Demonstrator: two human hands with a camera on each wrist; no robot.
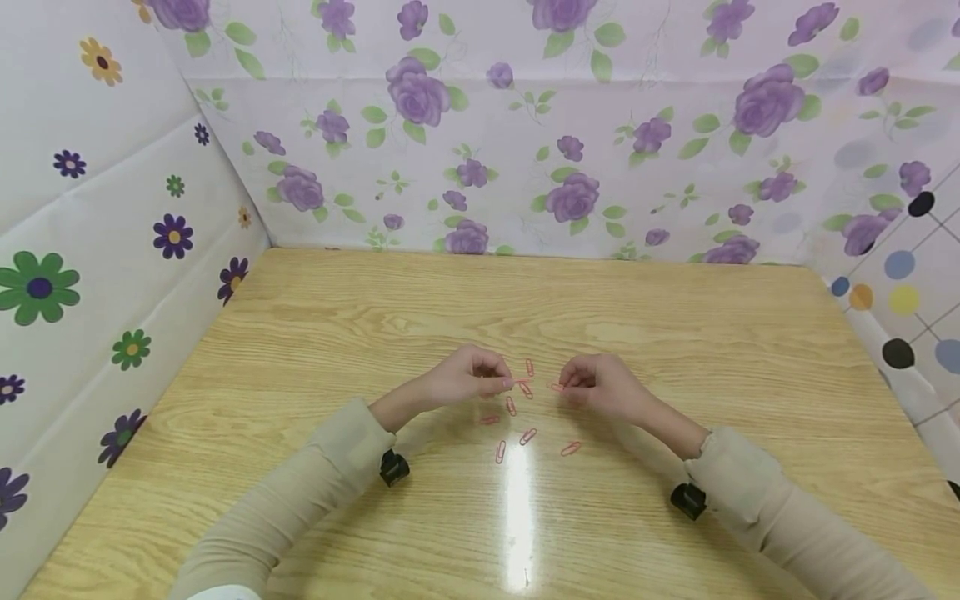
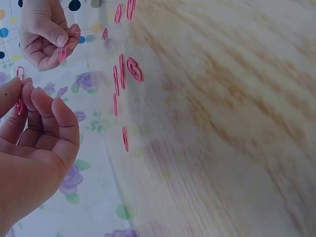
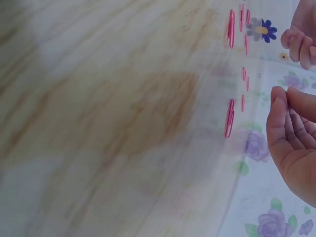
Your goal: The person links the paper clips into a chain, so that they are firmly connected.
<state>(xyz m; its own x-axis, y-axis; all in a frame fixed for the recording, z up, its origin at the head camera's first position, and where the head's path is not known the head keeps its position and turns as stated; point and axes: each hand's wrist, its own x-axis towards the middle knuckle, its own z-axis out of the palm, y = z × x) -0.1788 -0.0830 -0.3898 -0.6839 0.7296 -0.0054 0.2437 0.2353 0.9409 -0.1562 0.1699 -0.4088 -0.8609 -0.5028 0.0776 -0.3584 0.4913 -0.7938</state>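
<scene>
My left hand (image 1: 467, 375) pinches a pink paper clip (image 2: 20, 106) between thumb and fingertips, above the table. Opposite it, a short gap away, my right hand (image 1: 606, 387) holds another pink paper clip (image 2: 62, 53) by its end. The two clips are apart, their free ends toward each other in the head view. In the right wrist view the right hand's own fingers hide its clip. Several loose pink paper clips lie on the table below and between the hands, among them one near the middle (image 1: 528, 437) and one farther right (image 1: 571, 448).
The wood-grain table (image 1: 360, 317) meets a back wall covering (image 1: 510, 167) with purple roses. A flower-patterned covering (image 1: 97, 225) runs along the left side, a dotted one (image 1: 903, 275) along the right. Each wrist carries a black camera, seen below the left sleeve (image 1: 393, 467) and right sleeve (image 1: 688, 501).
</scene>
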